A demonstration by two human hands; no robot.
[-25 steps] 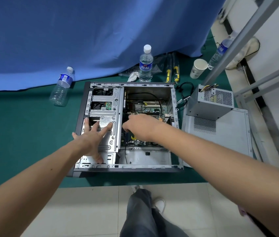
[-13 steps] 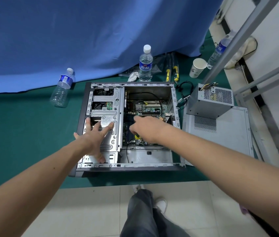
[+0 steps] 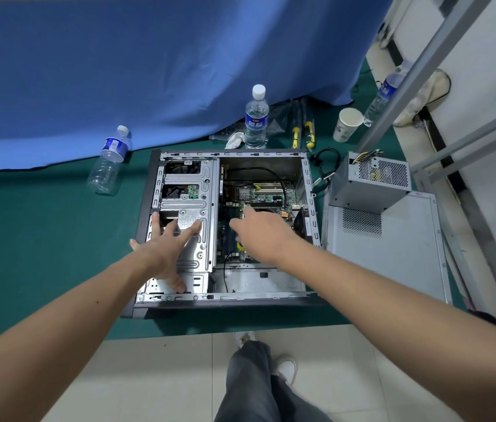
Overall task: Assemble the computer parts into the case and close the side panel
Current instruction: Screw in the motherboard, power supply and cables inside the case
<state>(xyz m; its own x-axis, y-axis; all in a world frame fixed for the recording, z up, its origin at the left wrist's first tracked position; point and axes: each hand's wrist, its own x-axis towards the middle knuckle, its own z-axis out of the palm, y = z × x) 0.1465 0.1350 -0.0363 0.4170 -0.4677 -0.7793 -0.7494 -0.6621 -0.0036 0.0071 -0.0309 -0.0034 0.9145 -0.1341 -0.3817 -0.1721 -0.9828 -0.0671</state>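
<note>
The open computer case [image 3: 234, 298] lies on its side on the green mat. My left hand [image 3: 164, 248] rests flat with spread fingers on the silver drive cage [image 3: 188, 181] in the case's left half. My right hand [image 3: 258, 229] hovers over the green motherboard [image 3: 258, 193], with the index finger stretched toward the board's middle; whether it holds anything I cannot tell. The grey power supply [image 3: 368, 184] stands outside the case at the right, partly on the loose grey side panel [image 3: 392, 251].
Two water bottles [image 3: 255, 117] [image 3: 108, 161] sit behind the case by the blue curtain [image 3: 149, 71]. Yellow-handled tools [image 3: 301, 132], a paper cup [image 3: 347, 124] and a third bottle [image 3: 382, 97] lie at the back right. A metal frame [image 3: 408, 86] rises on the right. My legs [image 3: 252, 382] stand at the mat's front edge.
My right hand has moved right and farther back over the motherboard, with its index finger now extended. My left hand has stayed on the drive cage.
</note>
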